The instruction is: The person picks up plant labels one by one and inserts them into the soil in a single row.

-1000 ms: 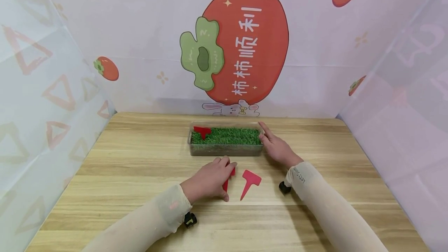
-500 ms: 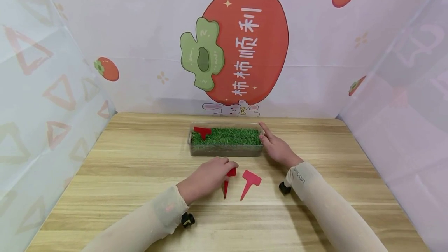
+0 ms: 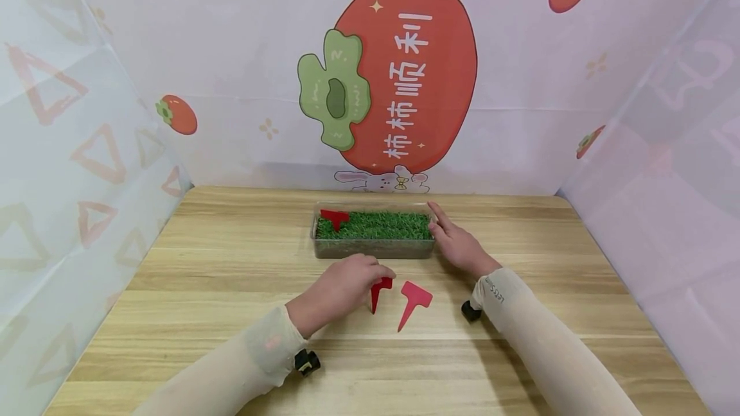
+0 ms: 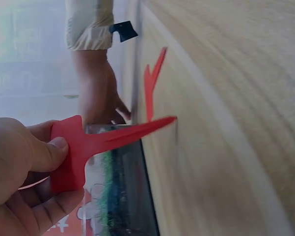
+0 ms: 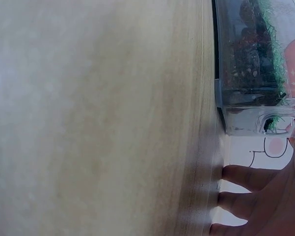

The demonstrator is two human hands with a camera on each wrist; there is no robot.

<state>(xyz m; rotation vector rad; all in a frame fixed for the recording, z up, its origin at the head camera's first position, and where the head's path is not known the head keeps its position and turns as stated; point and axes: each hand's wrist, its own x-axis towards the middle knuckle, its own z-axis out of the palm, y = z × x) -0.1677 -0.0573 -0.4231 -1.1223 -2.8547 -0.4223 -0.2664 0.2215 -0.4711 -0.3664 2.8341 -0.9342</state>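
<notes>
Between thumb and fingers, my left hand (image 3: 340, 286) pinches the wide head of a red T-shaped plant label (image 4: 73, 152). Its pointed stem sticks out free, above the table in front of the box. To its right, a pinkish-red plant label (image 3: 416, 294) lies flat on the wood. A clear plastic box (image 3: 372, 250) holds green artificial grass (image 3: 387, 226). One more red plant label (image 3: 334, 217) stands in the grass at the left end. My right hand (image 3: 459, 249) rests against the box's right end with its fingers extended; part of that contact is out of the right wrist view.
The wooden table (image 3: 231, 313) runs back to a white printed backdrop (image 3: 243, 50) with a large persimmon drawing. Printed sheets also close off both sides. A small black camera is strapped at each wrist.
My left hand has lifted the plant label off the table and shifted slightly up and away, with the stem coming clear of the fingers. My right hand and the box stay in place.
</notes>
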